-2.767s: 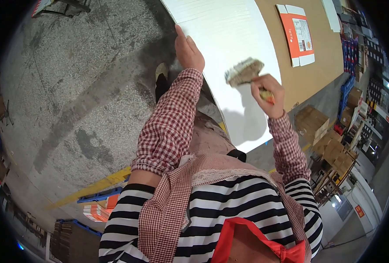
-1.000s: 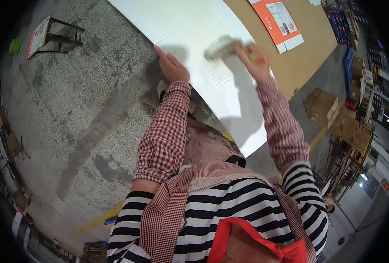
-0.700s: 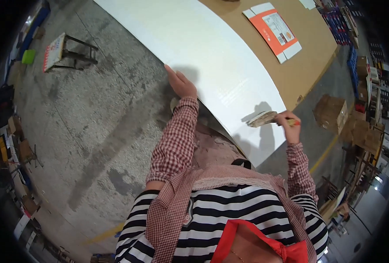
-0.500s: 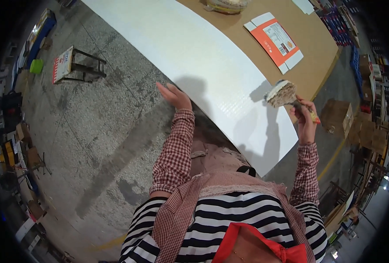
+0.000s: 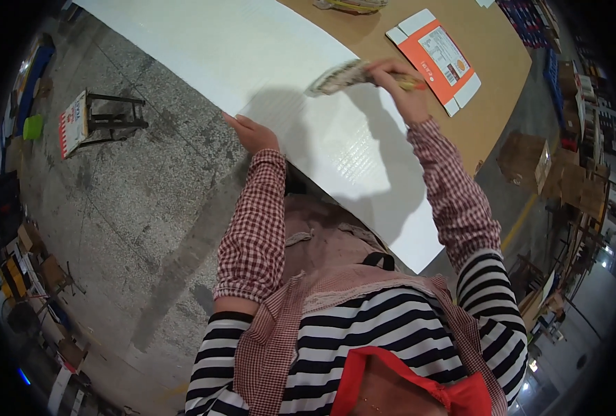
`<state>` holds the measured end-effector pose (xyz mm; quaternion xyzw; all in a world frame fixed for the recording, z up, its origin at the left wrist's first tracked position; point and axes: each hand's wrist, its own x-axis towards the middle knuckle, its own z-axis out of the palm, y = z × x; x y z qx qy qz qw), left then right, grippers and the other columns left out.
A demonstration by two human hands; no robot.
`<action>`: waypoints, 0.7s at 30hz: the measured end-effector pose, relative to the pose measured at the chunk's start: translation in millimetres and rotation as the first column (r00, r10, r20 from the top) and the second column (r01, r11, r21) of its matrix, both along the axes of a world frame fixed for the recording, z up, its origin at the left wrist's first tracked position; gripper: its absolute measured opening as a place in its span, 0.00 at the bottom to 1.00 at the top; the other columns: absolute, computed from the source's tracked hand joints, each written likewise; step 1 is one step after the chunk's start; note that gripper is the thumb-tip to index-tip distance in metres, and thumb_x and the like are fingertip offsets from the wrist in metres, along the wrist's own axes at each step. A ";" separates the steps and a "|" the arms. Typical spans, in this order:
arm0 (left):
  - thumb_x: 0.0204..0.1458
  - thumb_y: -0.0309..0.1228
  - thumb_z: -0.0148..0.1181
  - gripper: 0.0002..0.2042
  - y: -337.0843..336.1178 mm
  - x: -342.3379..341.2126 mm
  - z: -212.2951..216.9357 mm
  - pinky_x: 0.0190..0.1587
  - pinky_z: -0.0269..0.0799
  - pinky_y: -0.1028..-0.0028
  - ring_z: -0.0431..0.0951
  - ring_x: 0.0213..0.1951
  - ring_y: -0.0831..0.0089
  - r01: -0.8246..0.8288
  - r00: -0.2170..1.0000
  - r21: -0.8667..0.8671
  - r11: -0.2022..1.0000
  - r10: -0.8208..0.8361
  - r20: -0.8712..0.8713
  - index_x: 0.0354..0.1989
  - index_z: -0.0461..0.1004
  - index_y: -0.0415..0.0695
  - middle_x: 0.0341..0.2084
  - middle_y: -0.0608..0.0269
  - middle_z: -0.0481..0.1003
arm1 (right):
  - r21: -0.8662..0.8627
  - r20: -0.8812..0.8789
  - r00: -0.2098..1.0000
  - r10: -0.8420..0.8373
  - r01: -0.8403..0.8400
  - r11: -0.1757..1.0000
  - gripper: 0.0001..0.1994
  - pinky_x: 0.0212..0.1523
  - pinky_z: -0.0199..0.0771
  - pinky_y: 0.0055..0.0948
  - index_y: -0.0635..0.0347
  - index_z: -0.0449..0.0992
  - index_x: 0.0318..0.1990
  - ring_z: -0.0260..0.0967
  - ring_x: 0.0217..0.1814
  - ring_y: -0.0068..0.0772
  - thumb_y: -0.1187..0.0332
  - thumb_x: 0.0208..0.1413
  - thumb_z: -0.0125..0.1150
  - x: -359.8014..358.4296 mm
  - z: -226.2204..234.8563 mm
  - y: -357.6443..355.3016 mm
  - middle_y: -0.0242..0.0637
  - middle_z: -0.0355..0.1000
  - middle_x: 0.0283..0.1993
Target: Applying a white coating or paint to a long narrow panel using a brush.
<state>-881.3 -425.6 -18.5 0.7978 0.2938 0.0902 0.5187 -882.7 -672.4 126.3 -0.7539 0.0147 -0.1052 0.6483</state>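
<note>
A long white sheet point(image 5: 204, 48) lies along the near side of the table, with a shiny, wet-looking patch near its middle. My right hand point(image 5: 397, 82) is closed round the handle of a wide flat brush point(image 5: 341, 78). The brush's pale bristles point left, over or on the sheet; contact is hard to make out. At the sheet's near edge is my left hand point(image 5: 254, 134), holding nothing, its fingers stretched to the left. Whether it touches the edge I cannot tell.
Brown board point(image 5: 488, 125) extends under and beyond the sheet. On it lie an orange and white flattened carton point(image 5: 438, 59) and a plastic-wrapped item point(image 5: 353, 5). A small stool point(image 5: 100, 119) stands on the concrete floor at left; cardboard boxes point(image 5: 523, 158) stand at right.
My right hand has swung the brush left and away from me, from the sheet's right edge to over its middle. My left hand has slid slightly left along the edge.
</note>
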 end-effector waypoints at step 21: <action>0.64 0.40 0.21 0.25 -7.7 -4.6 11.5 0.58 0.66 0.58 0.64 0.57 0.45 0.027 0.991 -0.028 0.999 -0.030 -0.132 0.68 0.37 0.47 0.56 0.34 0.60 | -0.079 -0.261 0.965 0.028 -0.050 0.996 0.06 0.39 0.71 0.21 0.66 0.74 0.27 0.71 0.37 0.21 0.72 0.52 0.60 -19.5 -19.2 -28.1 0.35 0.76 0.33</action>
